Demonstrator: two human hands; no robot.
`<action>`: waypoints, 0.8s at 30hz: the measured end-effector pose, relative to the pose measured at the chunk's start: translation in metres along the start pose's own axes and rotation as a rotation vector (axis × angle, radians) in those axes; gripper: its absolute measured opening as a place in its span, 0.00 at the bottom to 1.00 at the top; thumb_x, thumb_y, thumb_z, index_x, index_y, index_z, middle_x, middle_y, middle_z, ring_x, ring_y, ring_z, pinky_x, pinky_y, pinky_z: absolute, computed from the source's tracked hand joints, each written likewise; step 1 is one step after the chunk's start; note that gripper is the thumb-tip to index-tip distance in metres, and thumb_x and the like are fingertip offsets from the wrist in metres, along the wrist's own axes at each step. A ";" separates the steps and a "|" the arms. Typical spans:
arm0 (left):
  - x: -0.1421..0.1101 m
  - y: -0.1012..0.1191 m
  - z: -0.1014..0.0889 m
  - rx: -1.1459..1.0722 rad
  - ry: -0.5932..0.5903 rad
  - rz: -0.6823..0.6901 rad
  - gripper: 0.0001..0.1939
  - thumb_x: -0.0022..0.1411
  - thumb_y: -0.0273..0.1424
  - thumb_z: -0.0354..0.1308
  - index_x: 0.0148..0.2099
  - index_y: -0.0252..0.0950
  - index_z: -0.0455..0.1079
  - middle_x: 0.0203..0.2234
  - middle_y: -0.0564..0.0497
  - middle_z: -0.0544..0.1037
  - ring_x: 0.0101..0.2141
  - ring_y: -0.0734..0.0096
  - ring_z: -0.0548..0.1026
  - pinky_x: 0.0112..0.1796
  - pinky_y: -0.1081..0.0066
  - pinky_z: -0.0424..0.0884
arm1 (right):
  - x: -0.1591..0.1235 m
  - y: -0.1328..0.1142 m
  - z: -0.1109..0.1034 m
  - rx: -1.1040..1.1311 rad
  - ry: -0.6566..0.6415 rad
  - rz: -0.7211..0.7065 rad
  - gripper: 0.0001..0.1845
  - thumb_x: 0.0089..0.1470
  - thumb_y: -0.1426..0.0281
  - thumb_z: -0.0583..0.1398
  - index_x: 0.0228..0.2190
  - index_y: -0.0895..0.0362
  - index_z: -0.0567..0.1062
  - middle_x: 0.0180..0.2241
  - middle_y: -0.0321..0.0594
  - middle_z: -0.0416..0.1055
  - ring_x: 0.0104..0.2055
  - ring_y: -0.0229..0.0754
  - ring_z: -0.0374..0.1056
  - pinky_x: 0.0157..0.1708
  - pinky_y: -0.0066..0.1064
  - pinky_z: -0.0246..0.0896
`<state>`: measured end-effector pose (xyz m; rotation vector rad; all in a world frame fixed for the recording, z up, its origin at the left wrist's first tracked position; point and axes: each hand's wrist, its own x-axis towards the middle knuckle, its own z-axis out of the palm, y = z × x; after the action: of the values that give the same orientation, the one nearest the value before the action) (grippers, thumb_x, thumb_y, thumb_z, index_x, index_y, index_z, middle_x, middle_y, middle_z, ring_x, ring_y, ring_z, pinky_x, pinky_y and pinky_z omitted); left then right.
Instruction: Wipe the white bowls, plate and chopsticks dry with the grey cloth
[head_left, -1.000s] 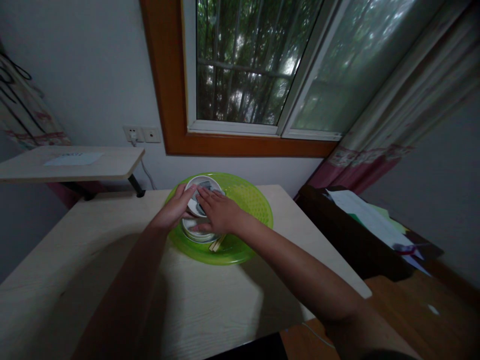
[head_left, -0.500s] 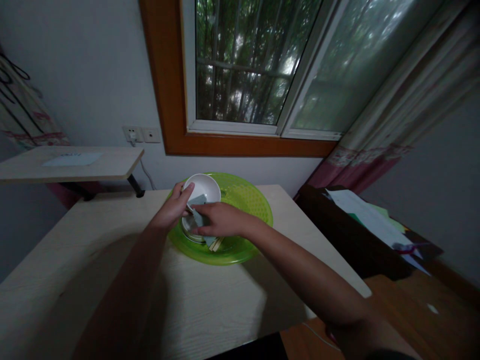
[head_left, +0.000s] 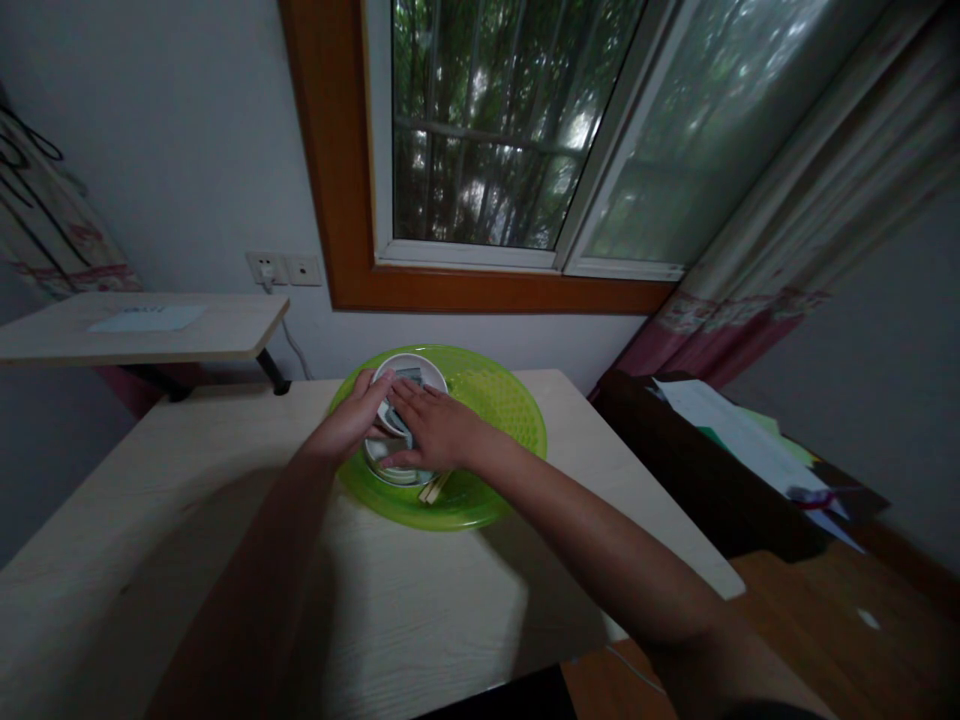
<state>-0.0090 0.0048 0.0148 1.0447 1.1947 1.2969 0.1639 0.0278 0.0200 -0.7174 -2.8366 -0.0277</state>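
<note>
My left hand [head_left: 352, 418] is closed on the left rim of a white bowl [head_left: 441, 376], thumb on top, and holds it tilted above a green plastic basin [head_left: 487, 500]. My right hand [head_left: 439, 425] grips a grey-green cloth [head_left: 397, 412] and presses it against the inside of the bowl, fingers stretched over it. Beneath my hands, more stacked white dishes [head_left: 382, 462] lie in the basin, partly covered. Beside them rests a small bundle of light wooden chopsticks [head_left: 433, 490], mostly hidden by my right hand.
The basin stands on a pale wooden table [head_left: 420, 610] against the wall under a window [head_left: 510, 130]. A raised shelf [head_left: 225, 335] with a paper on it is at the left. Right of the table, papers [head_left: 720, 425] lie on a dark piece of furniture.
My right hand has moved up and flattened over the cloth, pushing it deeper into the bowl. The bowl has shifted slightly right and down. My left hand keeps its hold.
</note>
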 end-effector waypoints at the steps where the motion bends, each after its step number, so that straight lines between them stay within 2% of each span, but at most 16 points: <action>1: 0.000 0.000 0.000 0.003 -0.007 -0.002 0.25 0.61 0.50 0.59 0.54 0.42 0.65 0.44 0.44 0.77 0.35 0.59 0.79 0.28 0.63 0.77 | -0.001 0.000 0.000 -0.039 0.001 0.027 0.58 0.56 0.40 0.58 0.67 0.73 0.52 0.69 0.64 0.44 0.72 0.60 0.42 0.70 0.50 0.41; 4: -0.001 0.002 0.000 0.007 -0.003 0.001 0.25 0.62 0.50 0.59 0.54 0.41 0.64 0.40 0.45 0.76 0.32 0.61 0.77 0.27 0.63 0.77 | -0.005 -0.005 -0.005 -0.148 -0.013 0.109 0.54 0.57 0.42 0.59 0.65 0.73 0.59 0.68 0.66 0.47 0.71 0.61 0.47 0.69 0.49 0.44; 7: -0.002 0.005 0.000 0.020 0.040 0.032 0.24 0.62 0.49 0.59 0.53 0.40 0.65 0.38 0.46 0.75 0.31 0.64 0.76 0.26 0.67 0.75 | -0.007 -0.014 -0.016 -0.221 -0.047 0.150 0.49 0.57 0.44 0.61 0.59 0.75 0.66 0.64 0.70 0.55 0.68 0.63 0.55 0.66 0.49 0.50; 9: -0.002 0.006 -0.001 0.037 0.063 0.048 0.23 0.63 0.49 0.59 0.53 0.39 0.65 0.38 0.46 0.75 0.31 0.66 0.75 0.25 0.69 0.75 | -0.007 -0.020 -0.025 -0.213 -0.071 0.143 0.42 0.58 0.46 0.61 0.54 0.73 0.73 0.58 0.69 0.66 0.61 0.63 0.64 0.61 0.49 0.58; 12: -0.002 0.006 -0.002 0.057 0.088 0.048 0.24 0.63 0.49 0.58 0.53 0.39 0.65 0.38 0.46 0.75 0.31 0.66 0.75 0.25 0.70 0.73 | -0.006 -0.023 -0.038 -0.089 -0.131 0.127 0.32 0.59 0.48 0.60 0.46 0.66 0.79 0.45 0.60 0.77 0.46 0.59 0.75 0.47 0.46 0.67; 15: -0.001 0.005 -0.001 0.061 0.100 0.050 0.25 0.63 0.51 0.57 0.55 0.40 0.65 0.39 0.46 0.75 0.31 0.66 0.75 0.24 0.72 0.71 | -0.007 -0.021 -0.045 0.125 -0.164 0.089 0.28 0.58 0.50 0.62 0.48 0.61 0.78 0.42 0.53 0.79 0.39 0.53 0.76 0.40 0.40 0.68; 20: 0.000 0.002 0.002 0.004 0.111 0.124 0.25 0.62 0.50 0.59 0.54 0.39 0.65 0.42 0.46 0.75 0.37 0.64 0.76 0.30 0.72 0.71 | -0.007 -0.015 -0.037 0.459 -0.019 0.001 0.36 0.60 0.57 0.63 0.64 0.56 0.63 0.55 0.47 0.73 0.50 0.48 0.72 0.50 0.36 0.65; 22: 0.000 0.002 0.004 -0.009 0.113 0.127 0.26 0.61 0.49 0.61 0.54 0.39 0.65 0.43 0.45 0.76 0.39 0.63 0.76 0.32 0.71 0.72 | -0.006 -0.014 -0.030 0.462 0.026 -0.004 0.36 0.61 0.60 0.63 0.66 0.56 0.61 0.55 0.47 0.73 0.49 0.46 0.73 0.50 0.34 0.65; 24: 0.000 0.002 0.005 -0.044 0.117 0.107 0.26 0.61 0.48 0.61 0.55 0.39 0.63 0.43 0.45 0.76 0.39 0.62 0.77 0.32 0.70 0.73 | -0.006 -0.011 -0.023 0.362 0.042 0.000 0.31 0.62 0.66 0.61 0.64 0.55 0.64 0.52 0.46 0.75 0.46 0.45 0.74 0.47 0.34 0.65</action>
<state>-0.0044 0.0052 0.0179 1.0232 1.2053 1.4786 0.1685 0.0136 0.0414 -0.6260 -2.6918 0.4527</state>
